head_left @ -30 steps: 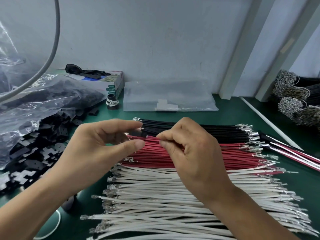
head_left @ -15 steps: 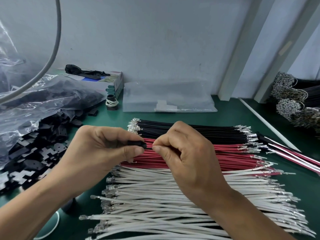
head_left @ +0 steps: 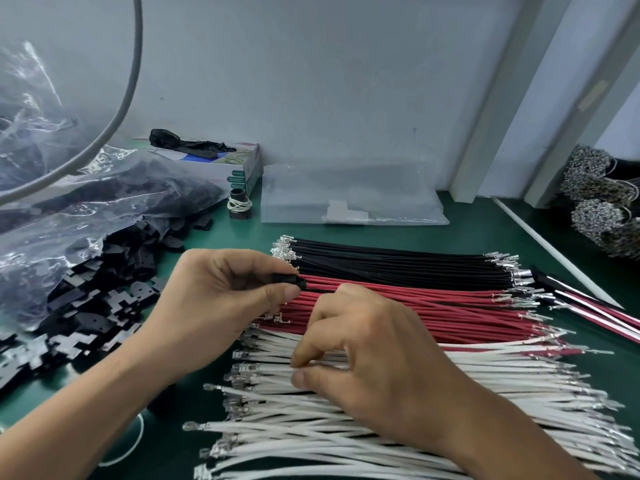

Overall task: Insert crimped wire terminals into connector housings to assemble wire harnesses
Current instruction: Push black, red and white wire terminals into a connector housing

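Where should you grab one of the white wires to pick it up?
Best to pinch a white wire on its long insulated part, coming down from above, probably near the left end, just behind the small metal terminal. The wires lie flat, side by side, so only their tops are free, as the right hand shows.

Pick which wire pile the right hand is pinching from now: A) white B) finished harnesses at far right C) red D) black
A. The right hand has thumb and forefinger pinched down on the white wires, in front of the red wires, while the left hand holds a black connector housing.
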`<state>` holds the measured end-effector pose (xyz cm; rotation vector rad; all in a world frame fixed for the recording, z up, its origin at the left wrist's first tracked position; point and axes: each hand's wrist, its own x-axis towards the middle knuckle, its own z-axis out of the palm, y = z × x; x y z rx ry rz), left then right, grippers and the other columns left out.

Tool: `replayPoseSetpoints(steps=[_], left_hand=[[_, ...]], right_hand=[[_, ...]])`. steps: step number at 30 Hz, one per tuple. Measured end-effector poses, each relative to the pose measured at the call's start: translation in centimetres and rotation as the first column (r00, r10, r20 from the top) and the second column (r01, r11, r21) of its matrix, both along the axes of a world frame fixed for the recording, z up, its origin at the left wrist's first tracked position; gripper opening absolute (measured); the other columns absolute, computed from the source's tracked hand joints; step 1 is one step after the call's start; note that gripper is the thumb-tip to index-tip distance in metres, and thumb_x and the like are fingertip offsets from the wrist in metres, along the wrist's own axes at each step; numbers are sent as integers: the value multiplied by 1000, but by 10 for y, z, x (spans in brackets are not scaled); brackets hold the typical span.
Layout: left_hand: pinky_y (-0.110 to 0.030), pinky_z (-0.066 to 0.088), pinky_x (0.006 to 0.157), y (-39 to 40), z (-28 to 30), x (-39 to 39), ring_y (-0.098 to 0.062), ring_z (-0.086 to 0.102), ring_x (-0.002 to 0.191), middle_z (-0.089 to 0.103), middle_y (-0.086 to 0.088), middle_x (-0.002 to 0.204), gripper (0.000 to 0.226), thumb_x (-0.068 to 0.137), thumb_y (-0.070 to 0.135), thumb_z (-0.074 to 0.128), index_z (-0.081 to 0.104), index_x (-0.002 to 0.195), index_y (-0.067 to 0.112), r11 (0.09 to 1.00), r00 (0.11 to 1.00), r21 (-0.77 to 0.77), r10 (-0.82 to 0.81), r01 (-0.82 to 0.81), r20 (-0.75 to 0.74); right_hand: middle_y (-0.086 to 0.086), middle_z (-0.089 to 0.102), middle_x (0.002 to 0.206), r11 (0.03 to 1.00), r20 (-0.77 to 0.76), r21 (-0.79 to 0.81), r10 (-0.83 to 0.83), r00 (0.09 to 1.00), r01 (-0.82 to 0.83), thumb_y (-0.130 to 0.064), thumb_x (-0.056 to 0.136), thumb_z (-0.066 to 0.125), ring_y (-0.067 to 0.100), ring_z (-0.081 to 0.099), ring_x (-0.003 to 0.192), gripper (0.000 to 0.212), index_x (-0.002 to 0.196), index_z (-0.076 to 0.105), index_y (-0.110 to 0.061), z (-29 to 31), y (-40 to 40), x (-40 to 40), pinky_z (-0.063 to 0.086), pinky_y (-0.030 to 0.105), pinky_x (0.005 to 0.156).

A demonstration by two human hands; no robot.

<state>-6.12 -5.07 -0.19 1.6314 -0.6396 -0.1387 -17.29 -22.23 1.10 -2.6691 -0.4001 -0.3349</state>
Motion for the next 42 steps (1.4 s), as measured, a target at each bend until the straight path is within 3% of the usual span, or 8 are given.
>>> replayPoseSetpoints(steps=[4, 9, 14, 20, 24, 29, 37, 42], left_hand=[[-25, 61, 68, 0, 0, -1, -18, 73, 67, 79, -10, 80, 25, 65, 23, 86, 84, 90, 21, 1000, 1000, -15, 0, 0, -11], [-49, 60, 79, 0, 1, -1, -44, 73, 81, 79, -15, 85, 28, 65, 22, 85, 83, 92, 16, 999, 999, -35, 3, -5, -50], [-29, 59, 70, 1, 3, -2, -32, 73, 72, 79, -13, 83, 28, 61, 25, 85, 84, 89, 21, 999, 998, -51, 3, -6, -61], [-23, 62, 68, -1, 3, -3, -22, 74, 70, 79, -15, 83, 25, 64, 13, 84, 83, 90, 14, 998, 996, -62, -35, 29, -88], [-24, 60, 68, 1, 4, -2, -22, 73, 70, 79, -16, 82, 24, 65, 15, 85, 83, 89, 16, 998, 997, -55, -13, 8, -81], [-22, 59, 69, 0, 3, -2, -18, 72, 70, 79, -13, 82, 24, 66, 16, 85, 84, 89, 18, 999, 998, -39, -9, 6, -61], [-23, 60, 70, 1, 2, -2, -19, 73, 71, 79, -12, 82, 24, 65, 22, 86, 84, 90, 21, 1000, 999, -28, -6, 5, -41], [-20, 60, 67, 0, 1, -1, -17, 72, 68, 79, -12, 81, 24, 65, 19, 86, 84, 90, 20, 999, 999, -39, -6, 4, -52]], right_hand=[[-17, 62, 89, 998, -20, 62, 17, 1000, -16, -37, 87, 72, 0, 54, 89, 6, 86, 72, -31, 1, 1, 0, 46, 28, 80], [-17, 60, 90, 982, 19, 190, -13, 1000, 9, -29, 92, 64, 3, 58, 87, 3, 91, 66, -31, 7, -5, 0, 48, 28, 77], [-15, 56, 85, 987, 236, 96, -148, 960, 129, -26, 90, 64, 7, 57, 75, 5, 87, 67, -29, 12, -12, 1, 48, 29, 64], [-17, 64, 89, 987, 50, 162, -30, 998, 22, -26, 86, 76, 3, 61, 85, 5, 91, 78, -28, 0, -5, 2, 52, 34, 74], [-19, 60, 92, 991, 62, 129, -32, 998, 23, -41, 80, 77, 4, 58, 92, 13, 90, 76, -33, 5, -6, -2, 50, 33, 76], [-21, 60, 86, 997, -176, 24, 79, 981, -76, -57, 74, 74, -3, 54, 89, 24, 85, 74, -36, 14, -2, -8, 45, 24, 75], [-18, 57, 86, 999, -152, 5, 45, 987, -45, -32, 87, 63, -1, 54, 84, 8, 82, 69, -30, 17, -1, -9, 47, 26, 75], [-21, 57, 85, 999, -164, 1, 32, 986, -33, -54, 84, 65, -4, 53, 81, 19, 87, 66, -34, 25, -5, -10, 37, 18, 69]])
